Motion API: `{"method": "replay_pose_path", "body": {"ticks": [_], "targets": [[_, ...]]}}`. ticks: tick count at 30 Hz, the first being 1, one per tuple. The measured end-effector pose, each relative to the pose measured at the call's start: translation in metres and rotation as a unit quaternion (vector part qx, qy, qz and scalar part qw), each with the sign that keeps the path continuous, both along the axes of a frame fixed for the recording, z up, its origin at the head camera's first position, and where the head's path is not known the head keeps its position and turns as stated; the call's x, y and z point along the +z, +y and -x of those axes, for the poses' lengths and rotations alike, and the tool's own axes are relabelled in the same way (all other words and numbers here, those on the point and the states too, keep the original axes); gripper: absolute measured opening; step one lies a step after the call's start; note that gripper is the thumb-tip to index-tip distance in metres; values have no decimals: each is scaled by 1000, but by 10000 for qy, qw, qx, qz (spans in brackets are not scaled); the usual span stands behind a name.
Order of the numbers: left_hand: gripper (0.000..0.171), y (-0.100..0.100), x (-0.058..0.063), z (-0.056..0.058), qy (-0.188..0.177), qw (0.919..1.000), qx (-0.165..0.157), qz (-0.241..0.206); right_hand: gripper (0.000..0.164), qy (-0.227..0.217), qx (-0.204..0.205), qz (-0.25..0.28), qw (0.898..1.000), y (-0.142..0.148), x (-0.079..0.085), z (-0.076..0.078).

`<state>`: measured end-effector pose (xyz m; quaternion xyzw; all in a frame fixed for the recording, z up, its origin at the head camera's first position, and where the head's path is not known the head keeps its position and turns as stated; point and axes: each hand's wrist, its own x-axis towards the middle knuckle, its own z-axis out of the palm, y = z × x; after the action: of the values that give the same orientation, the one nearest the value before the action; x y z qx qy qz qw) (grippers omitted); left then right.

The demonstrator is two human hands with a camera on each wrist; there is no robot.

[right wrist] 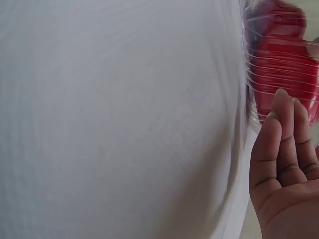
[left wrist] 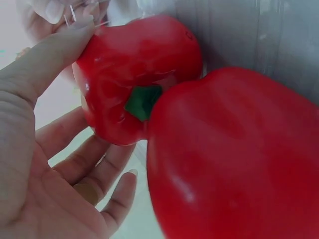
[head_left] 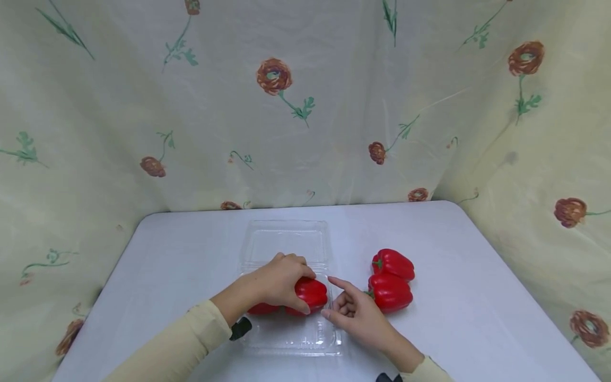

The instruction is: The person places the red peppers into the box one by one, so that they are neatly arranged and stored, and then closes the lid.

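Note:
A clear plastic clamshell container point(head_left: 291, 345) lies with its lid folded back on the table. Inside it are two red bell peppers. My left hand point(head_left: 279, 284) grips the right one, the bell pepper point(head_left: 312, 294) with a green stem, thumb on the near side and fingers over the far side. The other bell pepper point(left wrist: 239, 154) sits to its left, partly under my left wrist. Beside the container's right wall is my right hand point(head_left: 360, 318), index finger and thumb extended toward the edge, the other fingers bent. Whether it touches the wall, I cannot tell.
Two more red bell peppers, a far one point(head_left: 393, 264) and a near one point(head_left: 390, 293), lie touching on the table right of my right hand. The white table point(head_left: 176, 265) ends at a flowered curtain point(head_left: 315, 159) behind and at the sides.

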<state>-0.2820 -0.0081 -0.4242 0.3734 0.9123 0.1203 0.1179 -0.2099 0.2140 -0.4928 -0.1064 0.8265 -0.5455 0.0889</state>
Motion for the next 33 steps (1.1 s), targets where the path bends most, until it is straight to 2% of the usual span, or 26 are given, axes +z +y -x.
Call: {"method": "replay_pose_path", "body": {"ticks": [8,14,19,25,29,33], "targets": [[69,1,3,-3,156,9998,-28,101,78,43,-64,17,10000,1,-3,-4],[72,1,7,-5,106,9998,145,122,79,46,5,35,10000,3,-3,-7],[73,-4,7,-6,17,9996,271,-18,81,21,-128,-56,9999,4,1,-10],[73,-33,8,-6,-208,9958,726,-512,80,148,-333,-215,9991,11,12,-15],[71,-60,7,-9,-409,9870,1208,-976,78,236,-453,-398,9979,19,19,-18],[67,-86,1,-16,-352,9776,1577,-1345,71,420,-496,-686,9955,27,26,-19]]}}
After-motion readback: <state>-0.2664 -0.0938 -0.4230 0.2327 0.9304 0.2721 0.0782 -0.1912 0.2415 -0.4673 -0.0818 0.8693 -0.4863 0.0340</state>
